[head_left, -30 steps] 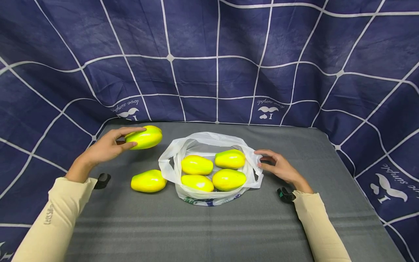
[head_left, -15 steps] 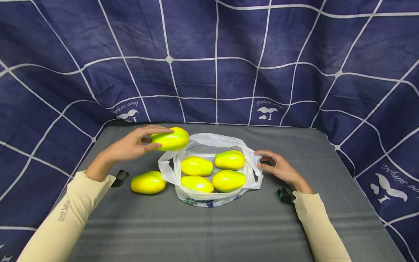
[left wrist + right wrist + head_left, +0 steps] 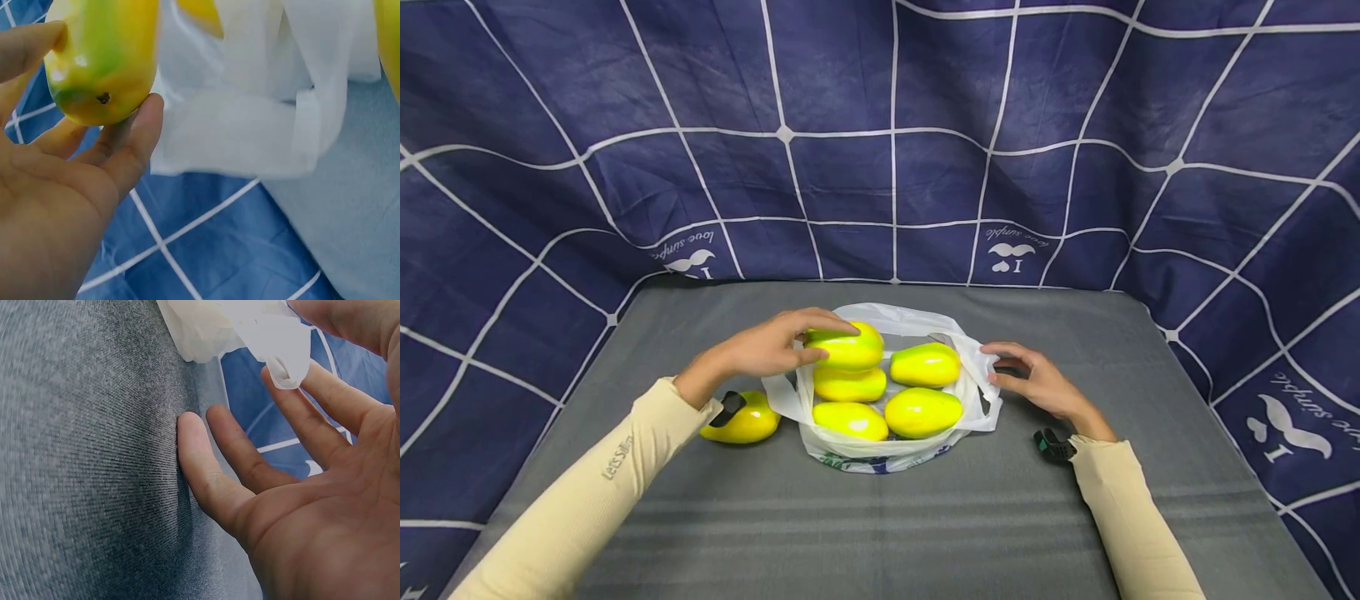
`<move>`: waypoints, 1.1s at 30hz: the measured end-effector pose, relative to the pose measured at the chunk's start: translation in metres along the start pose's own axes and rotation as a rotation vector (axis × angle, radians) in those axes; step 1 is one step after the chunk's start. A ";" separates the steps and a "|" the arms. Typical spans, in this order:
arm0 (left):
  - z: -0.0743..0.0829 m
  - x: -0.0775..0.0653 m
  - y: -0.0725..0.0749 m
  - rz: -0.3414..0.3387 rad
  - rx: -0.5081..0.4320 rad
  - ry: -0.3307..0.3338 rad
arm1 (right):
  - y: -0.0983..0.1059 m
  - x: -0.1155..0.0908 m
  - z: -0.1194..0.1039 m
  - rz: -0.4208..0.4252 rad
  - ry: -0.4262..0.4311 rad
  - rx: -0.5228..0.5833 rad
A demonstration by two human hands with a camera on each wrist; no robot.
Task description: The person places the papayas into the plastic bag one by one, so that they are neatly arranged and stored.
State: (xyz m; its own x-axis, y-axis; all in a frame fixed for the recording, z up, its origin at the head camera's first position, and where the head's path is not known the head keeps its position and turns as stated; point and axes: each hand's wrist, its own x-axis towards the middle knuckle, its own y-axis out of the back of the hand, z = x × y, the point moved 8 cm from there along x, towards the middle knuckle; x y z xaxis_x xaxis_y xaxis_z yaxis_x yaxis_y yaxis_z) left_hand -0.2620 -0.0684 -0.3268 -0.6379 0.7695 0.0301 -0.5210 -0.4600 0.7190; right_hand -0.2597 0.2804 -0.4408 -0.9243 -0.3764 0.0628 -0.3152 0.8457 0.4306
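Observation:
My left hand (image 3: 767, 343) holds a yellow-green papaya (image 3: 856, 346) between thumb and fingers over the back left of an open white plastic bag (image 3: 898, 318). In the left wrist view, the end of this papaya (image 3: 103, 69) has a small dark stem scar. Several more papayas (image 3: 923, 412) lie inside the bag, one of them partly hidden below the held one. At the bag's right side, my right hand (image 3: 1041, 382) pinches the white plastic handle (image 3: 287, 362) between thumb and fingertips, with its other fingers spread near the grey cloth.
Another papaya (image 3: 756, 421) lies on the grey cloth-covered table (image 3: 880, 533) left of the bag, partly behind the left wrist's black strap (image 3: 727, 409). A navy cloth with white grid lines (image 3: 850, 175) hangs behind and at the sides.
My left hand has carried the papaya rightward from the table's left side to over the bag's opening. The right hand has stayed at the bag's right side.

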 end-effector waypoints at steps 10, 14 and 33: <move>-0.004 0.020 -0.011 -0.008 0.006 0.004 | 0.000 0.001 -0.001 -0.005 0.009 0.013; -0.010 0.028 -0.012 -0.006 0.018 0.026 | 0.000 0.001 -0.001 -0.009 0.010 0.012; -0.033 0.042 -0.019 0.025 0.162 0.086 | 0.000 0.002 0.001 0.004 0.040 -0.003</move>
State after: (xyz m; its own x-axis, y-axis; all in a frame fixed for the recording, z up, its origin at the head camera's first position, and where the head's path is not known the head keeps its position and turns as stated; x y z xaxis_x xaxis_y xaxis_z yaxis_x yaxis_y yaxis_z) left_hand -0.2975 -0.0420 -0.3624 -0.6992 0.7149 -0.0053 -0.4105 -0.3954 0.8217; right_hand -0.2620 0.2797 -0.4416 -0.9161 -0.3883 0.1003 -0.3112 0.8459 0.4331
